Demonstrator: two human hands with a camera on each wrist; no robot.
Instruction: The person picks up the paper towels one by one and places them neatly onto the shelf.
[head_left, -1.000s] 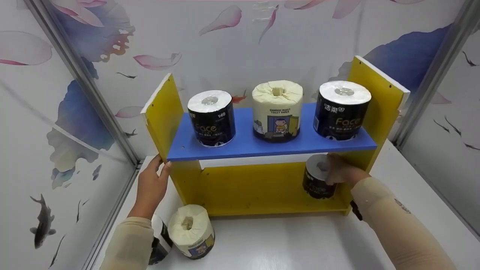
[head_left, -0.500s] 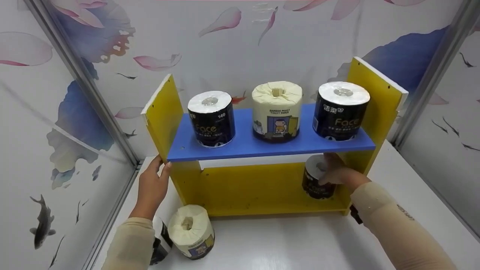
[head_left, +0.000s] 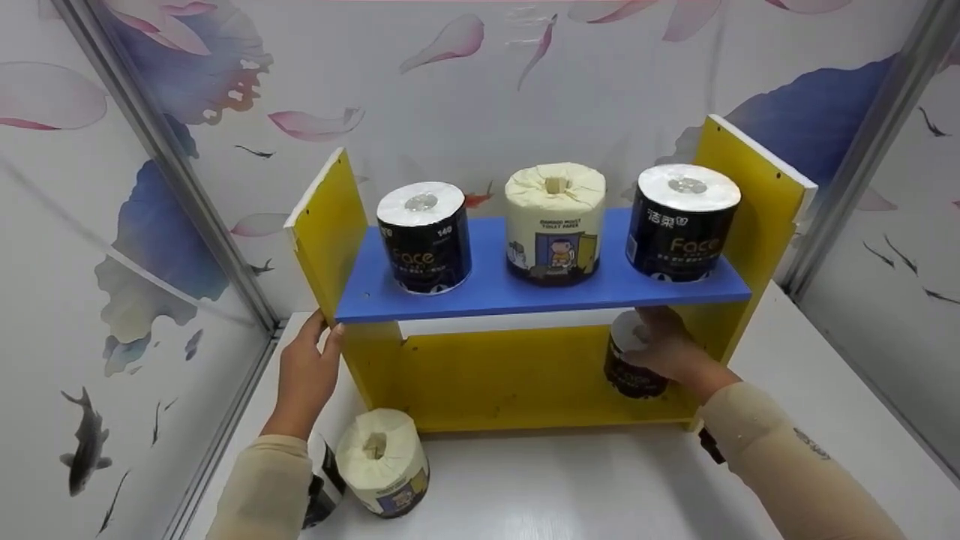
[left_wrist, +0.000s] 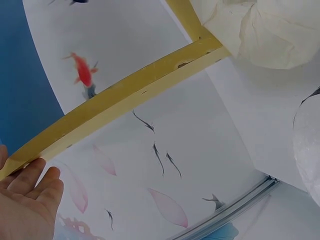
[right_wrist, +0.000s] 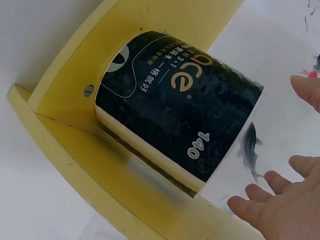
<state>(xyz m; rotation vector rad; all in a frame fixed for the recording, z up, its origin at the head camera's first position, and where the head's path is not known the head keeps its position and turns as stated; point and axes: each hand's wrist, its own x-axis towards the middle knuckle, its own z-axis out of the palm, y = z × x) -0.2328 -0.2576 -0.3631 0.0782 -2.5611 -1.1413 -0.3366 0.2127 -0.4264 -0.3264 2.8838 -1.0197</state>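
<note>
In the head view my left hand (head_left: 309,373) grips the left side panel (head_left: 326,236) of a yellow and blue shelf, thumb at the front edge and fingers behind. The left wrist view shows those fingers around the yellow panel edge (left_wrist: 130,87). A black-wrapped toilet roll (head_left: 634,367) stands on the lower board at the right end. My right hand (head_left: 667,341) is just above this roll, under the blue board (head_left: 480,300). From the right wrist, its fingers are spread and apart from the roll (right_wrist: 175,105), with nothing held.
On the blue board stand a black roll (head_left: 425,244), a cream roll (head_left: 555,225) and another black roll (head_left: 682,225). A cream toilet roll (head_left: 384,465) and a partly hidden black-and-white roll (head_left: 324,487) stand on the white table (head_left: 570,487), front left. Patterned walls (head_left: 450,97) surround the table.
My right hand has let go of the lower black roll, its fingers spreading and shifting slightly left. The roll stays in place. My left hand holds its grip on the panel.
</note>
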